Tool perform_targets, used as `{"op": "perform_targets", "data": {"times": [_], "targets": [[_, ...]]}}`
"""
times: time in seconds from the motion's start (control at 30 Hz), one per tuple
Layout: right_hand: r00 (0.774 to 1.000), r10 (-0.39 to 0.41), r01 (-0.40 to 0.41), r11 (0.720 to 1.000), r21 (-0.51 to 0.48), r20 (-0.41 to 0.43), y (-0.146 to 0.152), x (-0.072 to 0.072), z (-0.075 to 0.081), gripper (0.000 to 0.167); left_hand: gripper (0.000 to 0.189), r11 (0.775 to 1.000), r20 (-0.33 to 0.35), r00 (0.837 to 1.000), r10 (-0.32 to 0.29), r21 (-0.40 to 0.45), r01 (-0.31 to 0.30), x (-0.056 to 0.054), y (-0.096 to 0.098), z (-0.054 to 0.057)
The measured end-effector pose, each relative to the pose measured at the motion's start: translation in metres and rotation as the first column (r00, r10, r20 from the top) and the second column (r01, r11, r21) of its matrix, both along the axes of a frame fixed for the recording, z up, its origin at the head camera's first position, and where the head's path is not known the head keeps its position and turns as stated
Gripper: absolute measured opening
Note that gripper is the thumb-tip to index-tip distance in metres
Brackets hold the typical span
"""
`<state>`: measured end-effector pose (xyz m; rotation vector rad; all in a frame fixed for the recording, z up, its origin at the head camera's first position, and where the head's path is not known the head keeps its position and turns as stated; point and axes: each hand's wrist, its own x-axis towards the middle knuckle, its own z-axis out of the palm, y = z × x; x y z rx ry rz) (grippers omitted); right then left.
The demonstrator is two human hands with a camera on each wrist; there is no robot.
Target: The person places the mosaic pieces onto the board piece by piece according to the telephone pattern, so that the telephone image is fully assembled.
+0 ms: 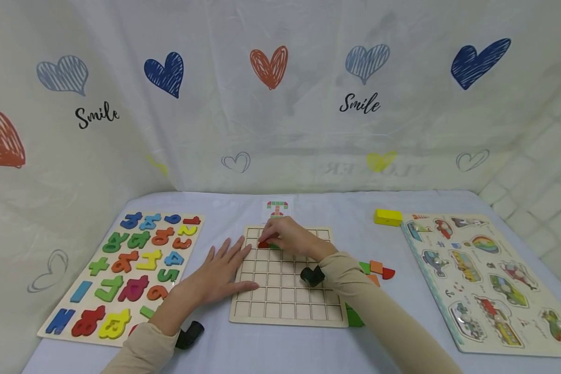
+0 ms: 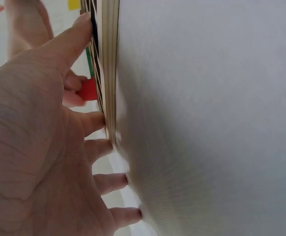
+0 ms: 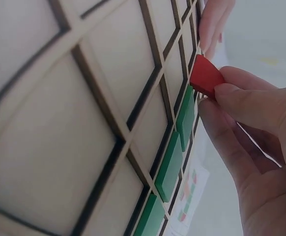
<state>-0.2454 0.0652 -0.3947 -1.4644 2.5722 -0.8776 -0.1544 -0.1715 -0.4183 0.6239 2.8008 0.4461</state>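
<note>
Letters (image 1: 138, 239) and numerals (image 1: 192, 221) sat at far left. The left hand (image 1: 222, 272), fingers spread wide and gripping nothing, touched a gridded board (image 1: 280, 309). Near its upper left, a red piece (image 3: 206, 76) was pinched tightly by the right hand (image 1: 290, 238), beside green pieces (image 3: 171, 167). Farther right lay a yellow block (image 1: 388, 217).

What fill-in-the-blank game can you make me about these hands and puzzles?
The hand pinching the red piece is the person's ____ one.
The tiles in the wooden grid board are colored ____.
The block beside the picture puzzle is colored ____.

Missing words: right; green; yellow.
</note>
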Motion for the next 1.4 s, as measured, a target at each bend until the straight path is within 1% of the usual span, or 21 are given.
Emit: {"op": "perform_targets", "data": {"times": [0.13,0.23,0.57,0.87,1.1,1.23,1.4], "targets": [[0.998,0.013,-0.010,0.998,0.054,-0.069,-0.0024,-0.0008,-0.0001,0.019,0.099,1.000,0.000,1.000,-0.002,0.005,0.002,0.0002,0.0004,0.0005],[0.995,0.015,-0.008,0.997,0.081,-0.095,-0.0037,-0.0010,-0.0004,0.019,0.099,1.000,-0.003,1.000,-0.003,0.005,0.003,0.0001,0.0007,0.0004],[0.993,0.028,-0.019,0.996,0.082,-0.116,-0.0046,-0.0010,-0.0027,0.018,0.099,1.000,-0.002,1.000,0.003,-0.004,-0.003,-0.0001,0.0016,0.0006],[0.985,0.031,-0.009,0.991,0.132,-0.168,-0.0057,0.0016,-0.0025,0.016,0.099,1.000,-0.006,1.000,0.000,-0.002,0.000,-0.0004,0.0017,0.0005],[0.987,-0.001,0.023,0.991,0.133,-0.163,-0.0065,0.0052,-0.0011,0.015,0.099,1.000,0.001,1.000,0.002,-0.001,-0.002,0.0001,0.0013,0.0011],[0.988,-0.005,0.024,0.992,0.121,-0.156,-0.0055,0.0056,-0.0015,0.014,0.098,1.000,0.003,1.000,0.000,0.000,0.000,-0.0002,0.0015,0.0015],[0.994,-0.002,0.014,0.994,0.106,-0.106,0.0008,0.0063,0.0004,0.018,0.098,1.000,0.003,1.000,0.005,-0.009,-0.005,0.0000,0.0019,0.0016]]}}
